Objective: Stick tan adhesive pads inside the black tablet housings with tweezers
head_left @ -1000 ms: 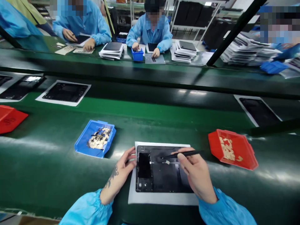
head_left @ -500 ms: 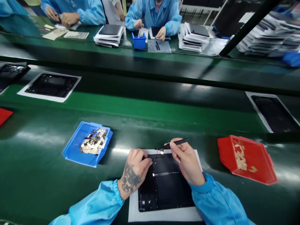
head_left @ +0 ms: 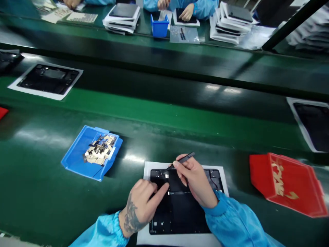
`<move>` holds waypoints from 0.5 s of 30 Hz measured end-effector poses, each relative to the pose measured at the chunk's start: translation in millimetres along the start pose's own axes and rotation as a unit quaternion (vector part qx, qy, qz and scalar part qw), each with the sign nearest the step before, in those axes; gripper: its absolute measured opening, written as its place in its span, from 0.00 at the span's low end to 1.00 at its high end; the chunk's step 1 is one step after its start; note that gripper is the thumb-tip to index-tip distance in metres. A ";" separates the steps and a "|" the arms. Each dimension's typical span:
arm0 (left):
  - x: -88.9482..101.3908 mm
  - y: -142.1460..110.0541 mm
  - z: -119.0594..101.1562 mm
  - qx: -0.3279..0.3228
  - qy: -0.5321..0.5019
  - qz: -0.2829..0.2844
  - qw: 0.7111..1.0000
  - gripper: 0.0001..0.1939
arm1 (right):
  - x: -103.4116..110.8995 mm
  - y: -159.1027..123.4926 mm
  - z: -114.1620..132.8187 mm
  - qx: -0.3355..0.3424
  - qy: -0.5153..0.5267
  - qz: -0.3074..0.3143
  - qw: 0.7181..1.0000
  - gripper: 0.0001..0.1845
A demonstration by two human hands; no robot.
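Black tweezers [head_left: 183,159] are gripped between the thumb and fingers of my right hand [head_left: 196,180], tilted down to the left. Their tip meets the upper left part of a black tablet housing [head_left: 189,214], beside a small pale piece [head_left: 167,176]. With one finger stretched onto the housing just below that piece, my left hand [head_left: 142,204] holds nothing visible; its other fingers are partly curled. Under the housing lies a white sheet [head_left: 159,239]. My right hand and sleeve cover part of the housing's right side.
Left of the housing is a blue bin [head_left: 77,161] of small pale and dark parts; right, a red bin [head_left: 303,188] with tan pieces. Beyond, more housings on sheets [head_left: 48,78] lie along the green belt [head_left: 154,111]. Co-workers' hands [head_left: 187,13] work across the line.
The tweezers have carried the small pale piece with a thin dark wire down onto the housing's upper left. My left hand has shifted down and left, stretching out a finger. The view has tilted down.
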State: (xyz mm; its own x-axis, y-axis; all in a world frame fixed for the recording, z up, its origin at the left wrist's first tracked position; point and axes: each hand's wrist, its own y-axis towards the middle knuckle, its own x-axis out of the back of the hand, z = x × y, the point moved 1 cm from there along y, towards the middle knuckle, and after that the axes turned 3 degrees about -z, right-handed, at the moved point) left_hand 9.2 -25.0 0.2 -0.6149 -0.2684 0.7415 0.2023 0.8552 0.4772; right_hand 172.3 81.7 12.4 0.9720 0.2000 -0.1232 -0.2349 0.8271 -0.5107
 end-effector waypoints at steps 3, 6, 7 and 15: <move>-4.2 4.5 1.1 0.001 -0.012 0.006 1.000 0.18 | 4.3 3.1 -4.8 0.014 -0.035 -0.010 0.999 0.16; -7.7 8.9 4.1 0.022 -0.008 0.021 1.000 0.17 | 9.5 6.6 -8.6 0.053 -0.086 -0.029 0.995 0.14; -9.4 10.0 5.1 0.026 -0.005 0.026 0.999 0.16 | 11.1 7.3 -9.7 0.065 -0.100 -0.031 0.992 0.13; -16.3 12.7 5.1 0.035 -0.005 0.061 0.998 0.14 | 18.3 2.9 -16.0 0.101 -0.162 -0.020 0.981 0.08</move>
State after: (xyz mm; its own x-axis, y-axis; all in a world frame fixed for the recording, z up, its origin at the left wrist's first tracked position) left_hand 17.9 -7.4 -8.3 -0.5975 -0.1567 0.7864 0.2224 0.9099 0.3502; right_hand 189.4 79.4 -5.0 0.9375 0.2937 0.1868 -0.2230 0.9188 -0.3257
